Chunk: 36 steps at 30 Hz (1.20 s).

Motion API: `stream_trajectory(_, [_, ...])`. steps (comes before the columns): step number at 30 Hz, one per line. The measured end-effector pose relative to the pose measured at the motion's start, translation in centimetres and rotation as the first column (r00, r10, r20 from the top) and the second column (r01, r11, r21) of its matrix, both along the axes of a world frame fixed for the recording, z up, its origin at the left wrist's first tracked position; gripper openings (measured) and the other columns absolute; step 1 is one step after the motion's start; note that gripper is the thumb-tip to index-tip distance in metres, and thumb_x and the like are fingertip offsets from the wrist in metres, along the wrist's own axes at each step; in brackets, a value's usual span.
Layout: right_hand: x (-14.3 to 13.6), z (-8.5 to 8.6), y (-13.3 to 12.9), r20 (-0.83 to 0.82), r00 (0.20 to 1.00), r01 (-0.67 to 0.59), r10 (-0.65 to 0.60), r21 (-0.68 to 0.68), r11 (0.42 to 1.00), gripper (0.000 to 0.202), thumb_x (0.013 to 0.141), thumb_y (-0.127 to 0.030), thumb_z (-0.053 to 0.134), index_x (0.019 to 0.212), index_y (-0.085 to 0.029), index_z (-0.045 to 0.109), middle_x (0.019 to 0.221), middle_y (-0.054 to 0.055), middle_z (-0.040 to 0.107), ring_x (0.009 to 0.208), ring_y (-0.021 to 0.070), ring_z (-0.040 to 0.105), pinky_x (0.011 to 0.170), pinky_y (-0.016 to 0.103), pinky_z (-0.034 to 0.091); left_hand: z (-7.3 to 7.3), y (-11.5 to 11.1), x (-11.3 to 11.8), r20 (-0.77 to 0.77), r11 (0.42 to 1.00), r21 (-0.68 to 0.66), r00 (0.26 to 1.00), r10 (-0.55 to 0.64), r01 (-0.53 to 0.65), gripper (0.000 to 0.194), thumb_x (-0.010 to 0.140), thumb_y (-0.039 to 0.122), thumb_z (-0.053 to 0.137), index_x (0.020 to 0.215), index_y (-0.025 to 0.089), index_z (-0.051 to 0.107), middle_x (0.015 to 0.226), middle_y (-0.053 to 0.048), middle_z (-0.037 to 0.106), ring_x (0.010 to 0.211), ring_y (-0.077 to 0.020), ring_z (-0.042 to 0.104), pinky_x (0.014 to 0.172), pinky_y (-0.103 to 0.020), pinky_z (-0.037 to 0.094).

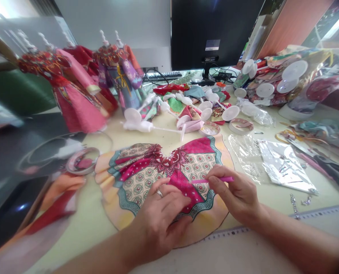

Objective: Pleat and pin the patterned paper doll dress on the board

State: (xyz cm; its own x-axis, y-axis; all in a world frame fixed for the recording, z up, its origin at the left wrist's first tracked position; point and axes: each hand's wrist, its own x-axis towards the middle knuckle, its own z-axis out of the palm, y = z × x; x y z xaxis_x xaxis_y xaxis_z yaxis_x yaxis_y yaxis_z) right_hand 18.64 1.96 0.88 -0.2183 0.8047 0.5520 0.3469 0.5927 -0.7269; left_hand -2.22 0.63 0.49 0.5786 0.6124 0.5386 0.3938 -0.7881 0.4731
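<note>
We pinch a pink stick [200, 181] shut in our right hand [239, 194], right of centre, tip leftward, lying crosswise; our left hand [162, 213] touches patterned cloth [141, 186], grip unclear. Upper-right label [213, 45]: unreadable.

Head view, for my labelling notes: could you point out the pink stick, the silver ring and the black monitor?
Pink stick [227, 179]: head view, on its end at the picture's right.
Silver ring [159, 193]: head view, on its band.
Black monitor [192, 30]: head view, on its broad dark panel.
</note>
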Motion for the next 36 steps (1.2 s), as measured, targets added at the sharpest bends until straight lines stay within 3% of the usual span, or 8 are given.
stream_trajectory(3, [-0.1,0.1,0.0,-0.007,1.0,-0.005,0.005,0.015,1.0,0.014,0.086,-0.013,0.047,0.092,-0.02,0.058,0.069,0.0,0.053,0.061,0.0104,0.049,0.051,0.023,0.041,0.1,0.4,-0.2,0.144,0.965,-0.243,0.98,0.134,-0.096,0.016,0.081,0.016,0.054,0.095,0.017,0.06,0.081,-0.004,0.066,0.078,-0.016,0.06,0.076,-0.035,0.05])
stream_trajectory(7, [-0.2,0.3,-0.1,0.041,0.996,-0.076,0.074,0.044,0.996,0.022,0.086,-0.011,0.046,0.104,-0.019,0.058,0.075,0.002,0.052,0.062,0.0106,0.049,0.051,0.024,0.043,0.3,0.9,-0.5,0.201,0.804,-0.579,0.931,0.304,-0.137,0.013,0.082,0.024,0.056,0.089,0.018,0.065,0.081,-0.004,0.068,0.074,-0.0143,0.063,0.064,-0.026,0.054])
stream_trajectory(9, [-0.3,0.6,-0.2,0.079,0.99,-0.12,0.114,0.074,0.99,0.026,0.086,-0.009,0.045,0.108,-0.019,0.057,0.076,0.003,0.053,0.063,0.0112,0.05,0.053,0.025,0.044,0.2,1.0,-0.5,0.221,0.725,-0.679,0.909,0.354,-0.117,0.014,0.08,0.026,0.058,0.088,0.018,0.066,0.081,-0.004,0.068,0.073,-0.0146,0.064,0.062,-0.025,0.054])
stream_trajectory(12, [-0.3,1.0,-0.4,0.103,0.983,-0.162,0.149,0.127,0.979,0.029,0.086,-0.008,0.044,0.111,-0.018,0.055,0.079,0.004,0.054,0.066,0.0123,0.052,0.055,0.026,0.046,-0.1,1.1,-0.6,0.252,0.677,-0.73,0.885,0.392,-0.091,0.014,0.078,0.029,0.061,0.085,0.018,0.067,0.078,-0.004,0.068,0.069,-0.0137,0.063,0.059,-0.023,0.054])
stream_trajectory(22, [-0.4,0.9,-0.5,0.22,0.969,-0.163,0.117,0.204,0.965,0.03,0.085,-0.006,0.043,0.112,-0.018,0.052,0.077,0.004,0.056,0.066,0.0129,0.053,0.054,0.026,0.044,0.3,1.2,-0.7,0.212,0.65,-0.75,0.884,0.417,-0.126,0.015,0.08,0.028,0.057,0.079,0.016,0.066,0.073,-0.002,0.066,0.068,-0.0129,0.061,0.063,-0.024,0.052])
stream_trajectory(26, [-0.6,0.5,-0.8,0.277,0.955,-0.171,0.107,0.217,0.961,0.028,0.084,-0.007,0.047,0.11,-0.016,0.051,0.081,0.005,0.057,0.069,0.0138,0.052,0.057,0.027,0.043,0.9,0.3,-0.2,0.198,0.699,-0.707,0.918,0.345,-0.111,0.013,0.08,0.026,0.057,0.08,0.017,0.066,0.072,-0.002,0.066,0.066,-0.0125,0.06,0.06,-0.024,0.05])
stream_trajectory(30, [-0.9,0.2,-1.0,0.404,0.908,-0.231,0.109,0.268,0.935,0.023,0.084,-0.014,0.051,0.107,-0.015,0.052,0.082,0.006,0.058,0.072,0.0154,0.052,0.06,0.029,0.044,1.3,-0.9,0.5,0.234,0.766,-0.642,0.947,0.22,-0.019,0.015,0.082,0.026,0.055,0.087,0.018,0.068,0.077,-0.002,0.067,0.071,-0.013,0.062,0.066,-0.026,0.051])
stream_trajectory(36, [-1.0,-0.3,-0.9,0.434,0.898,-0.221,0.074,0.299,0.928,0.019,0.083,-0.012,0.05,0.1,-0.017,0.055,0.073,0.003,0.056,0.064,0.0133,0.051,0.057,0.027,0.042,1.5,-1.7,0.8,0.241,0.776,-0.631,0.952,0.188,0.006,0.019,0.084,0.023,0.053,0.096,0.018,0.067,0.076,-0.003,0.066,0.068,-0.0129,0.06,0.063,-0.025,0.051])
